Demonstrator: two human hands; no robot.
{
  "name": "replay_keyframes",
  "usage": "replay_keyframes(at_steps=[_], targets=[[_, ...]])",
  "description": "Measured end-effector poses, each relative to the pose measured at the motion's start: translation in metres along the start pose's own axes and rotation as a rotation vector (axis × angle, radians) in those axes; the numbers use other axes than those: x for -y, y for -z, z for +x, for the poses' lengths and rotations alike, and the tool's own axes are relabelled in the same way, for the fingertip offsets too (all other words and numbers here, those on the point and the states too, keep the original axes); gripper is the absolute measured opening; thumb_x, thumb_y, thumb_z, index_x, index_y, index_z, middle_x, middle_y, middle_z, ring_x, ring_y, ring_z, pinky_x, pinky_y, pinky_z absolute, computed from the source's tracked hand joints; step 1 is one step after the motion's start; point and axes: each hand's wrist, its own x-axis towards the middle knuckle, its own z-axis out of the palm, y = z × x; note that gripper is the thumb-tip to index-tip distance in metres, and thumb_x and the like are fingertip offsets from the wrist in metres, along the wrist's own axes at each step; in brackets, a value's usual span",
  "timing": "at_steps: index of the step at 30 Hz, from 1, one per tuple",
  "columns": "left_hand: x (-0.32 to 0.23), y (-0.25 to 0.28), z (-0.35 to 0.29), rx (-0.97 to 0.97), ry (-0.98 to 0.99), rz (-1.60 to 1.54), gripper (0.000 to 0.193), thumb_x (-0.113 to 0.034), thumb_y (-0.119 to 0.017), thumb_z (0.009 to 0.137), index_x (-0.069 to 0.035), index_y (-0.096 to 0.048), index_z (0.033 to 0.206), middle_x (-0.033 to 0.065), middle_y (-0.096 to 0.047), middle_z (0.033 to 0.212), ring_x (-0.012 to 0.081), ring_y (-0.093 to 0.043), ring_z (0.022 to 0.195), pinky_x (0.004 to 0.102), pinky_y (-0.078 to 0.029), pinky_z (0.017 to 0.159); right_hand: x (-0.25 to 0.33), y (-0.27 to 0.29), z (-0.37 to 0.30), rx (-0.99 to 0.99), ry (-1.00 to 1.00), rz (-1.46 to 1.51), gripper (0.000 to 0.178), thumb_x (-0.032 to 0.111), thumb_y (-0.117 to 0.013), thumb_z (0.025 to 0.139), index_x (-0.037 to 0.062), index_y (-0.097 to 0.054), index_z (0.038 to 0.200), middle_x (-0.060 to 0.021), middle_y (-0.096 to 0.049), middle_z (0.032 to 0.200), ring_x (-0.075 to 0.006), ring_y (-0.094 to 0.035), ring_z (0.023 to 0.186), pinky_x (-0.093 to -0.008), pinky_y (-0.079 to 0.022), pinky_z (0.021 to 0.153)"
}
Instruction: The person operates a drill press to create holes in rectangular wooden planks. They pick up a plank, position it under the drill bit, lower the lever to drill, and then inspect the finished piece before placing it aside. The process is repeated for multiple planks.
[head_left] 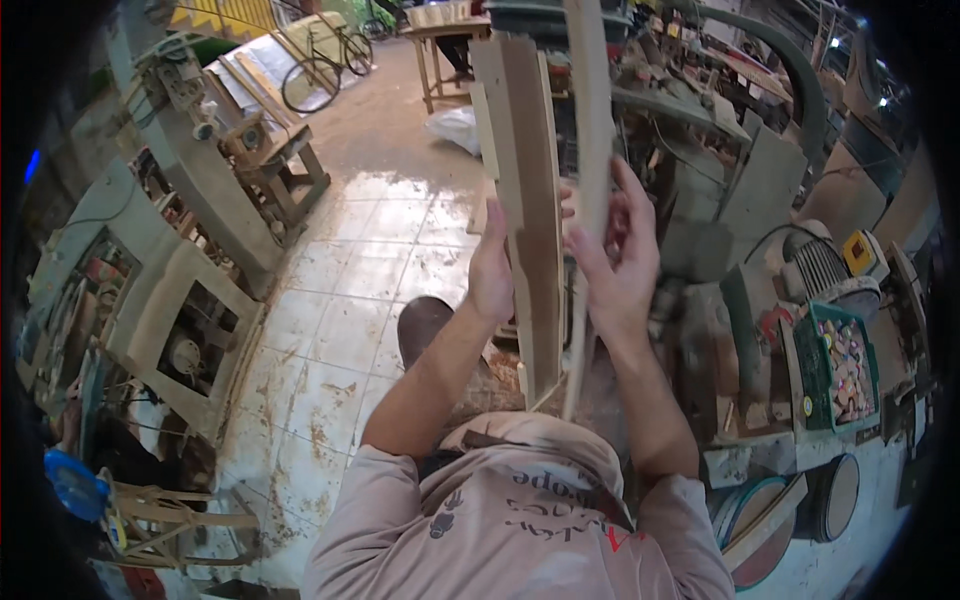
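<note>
A long wooden board (528, 200), brown on its face with pale edges, stands nearly upright in front of me. My left hand (492, 265) grips its left side, the thumb pointing up and fingertips showing past the far edge. Just right of the board rises a long, pale, slightly curved wooden strip (592, 100). My right hand (625, 265) is at this strip, its thumb across the wood and its fingers curled on the right side. Part of that grip is hidden. The lower ends of both pieces come close to my waist.
Woodworking machines (190, 350) stand at the left on a dusty tiled floor (320, 330). At the right are a motor (825, 265) and a green crate (812, 385) of small colourful pieces. A wooden table (430, 65) and a bicycle (315, 80) stand farther off.
</note>
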Motion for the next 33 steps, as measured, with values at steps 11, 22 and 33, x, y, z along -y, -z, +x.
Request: replay_keyframes(at_steps=[11, 22, 33], targets=[[-0.009, -0.04, 0.013, -0.098, -0.163, 0.194, 0.065, -0.05, -0.018, 0.099, 0.001, -0.038, 0.134, 0.016, -0.054, 0.122, 0.0234, -0.054, 0.113, 0.0356, -0.043, 0.099, -0.005, -0.015, 0.012, -0.04, 0.109, -0.227, 0.068, 0.029, -0.077, 0.074, 0.0066, -0.049, 0.132, -0.0097, -0.042, 0.098, -0.0184, -0.046, 0.09, -0.03, -0.044, 0.076], [-0.005, -0.049, 0.014, -0.093, -0.12, 0.235, 0.06, -0.047, -0.02, 0.1, 0.0, -0.037, 0.133, 0.014, -0.051, 0.125, 0.0232, -0.052, 0.115, 0.0368, -0.043, 0.099, -0.017, -0.015, 0.01, -0.032, 0.117, -0.211, 0.067, 0.029, -0.075, 0.076, 0.009, -0.049, 0.134, -0.0095, -0.041, 0.098, -0.0186, -0.044, 0.091, -0.0309, -0.045, 0.077], [0.0, -0.048, 0.017, -0.087, -0.094, 0.223, 0.061, -0.048, -0.021, 0.1, 0.0, -0.037, 0.134, 0.014, -0.05, 0.126, 0.0237, -0.052, 0.115, 0.0367, -0.042, 0.099, -0.014, -0.013, 0.008, -0.032, 0.096, -0.184, 0.067, 0.03, -0.074, 0.078, 0.0073, -0.047, 0.135, -0.0103, -0.042, 0.1, -0.0196, -0.045, 0.094, -0.0308, -0.044, 0.08]])
